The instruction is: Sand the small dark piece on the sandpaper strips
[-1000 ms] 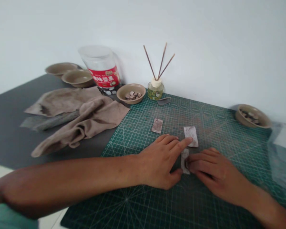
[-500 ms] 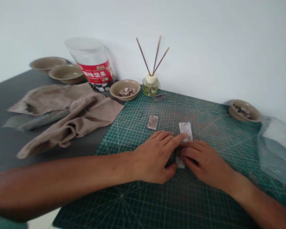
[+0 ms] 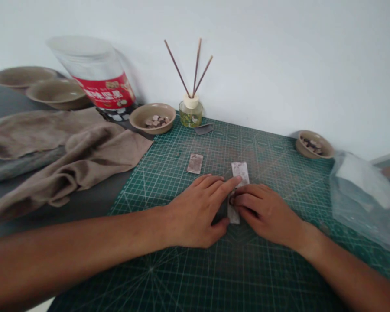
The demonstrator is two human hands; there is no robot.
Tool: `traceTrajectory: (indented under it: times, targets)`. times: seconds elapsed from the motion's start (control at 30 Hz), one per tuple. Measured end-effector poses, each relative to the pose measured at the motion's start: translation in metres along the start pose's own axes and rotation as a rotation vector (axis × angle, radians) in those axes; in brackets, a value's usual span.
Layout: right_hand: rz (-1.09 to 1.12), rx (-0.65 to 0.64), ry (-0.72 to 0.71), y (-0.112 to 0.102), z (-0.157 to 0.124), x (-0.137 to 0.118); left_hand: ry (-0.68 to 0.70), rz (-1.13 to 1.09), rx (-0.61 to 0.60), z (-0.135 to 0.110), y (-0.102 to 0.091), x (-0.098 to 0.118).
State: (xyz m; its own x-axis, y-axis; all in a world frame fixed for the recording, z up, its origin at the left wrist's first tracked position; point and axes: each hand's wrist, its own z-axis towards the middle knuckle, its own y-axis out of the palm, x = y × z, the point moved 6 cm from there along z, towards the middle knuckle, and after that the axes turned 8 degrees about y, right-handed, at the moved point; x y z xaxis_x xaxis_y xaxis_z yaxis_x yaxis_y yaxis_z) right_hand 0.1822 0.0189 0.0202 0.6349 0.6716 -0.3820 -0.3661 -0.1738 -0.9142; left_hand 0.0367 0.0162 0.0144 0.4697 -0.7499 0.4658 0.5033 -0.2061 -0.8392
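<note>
A narrow pale strip with dark smudges [image 3: 240,170], like worn sandpaper, lies on the green cutting mat [image 3: 266,264]. My left hand [image 3: 199,210] rests palm down at its left, fingers stretched, the index fingertip pressing on the strip. Across the strip's middle, my right hand [image 3: 268,212] has its fingers pinched together. Something small and dark shows at those fingertips, but they mostly hide it. Left of the strip's far end lies a brownish rectangular piece [image 3: 195,164], apart from both hands.
Two bowls with small chips stand at the back, one left [image 3: 152,118], one right [image 3: 314,144]. A reed diffuser [image 3: 190,113], a grey scrap [image 3: 204,128] and a red-labelled plastic jar [image 3: 105,91] line the wall. Brown cloths [image 3: 94,151] lie left, a clear plastic bag [image 3: 360,190] right.
The view has turned to the right, so everything sits further left in the picture. Both hands keep nearly the same place on the strip; slightly more of its near end shows.
</note>
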Motion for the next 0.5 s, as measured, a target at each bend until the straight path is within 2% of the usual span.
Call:
traceTrajectory:
  times: [0.13,0.2,0.33,0.5]
  targets:
    - [0.071,-0.136,-0.074,0.0024,-0.0056,-0.0058,-0.004,0.0,-0.017,0.0001,0.0002,0.0002]
    - [0.064,-0.114,-0.086,0.0042,-0.0044,-0.0075,0.001,0.002,-0.021,0.0003,0.0007,0.0004]
    - [-0.008,-0.002,-0.014,0.0006,0.0011,0.0007,0.006,0.007,-0.009,0.0003,0.0009,0.0001]
    - [0.056,-0.159,-0.079,0.0003,-0.0061,-0.0023,0.004,0.023,-0.022,-0.0006,0.0011,0.0002]
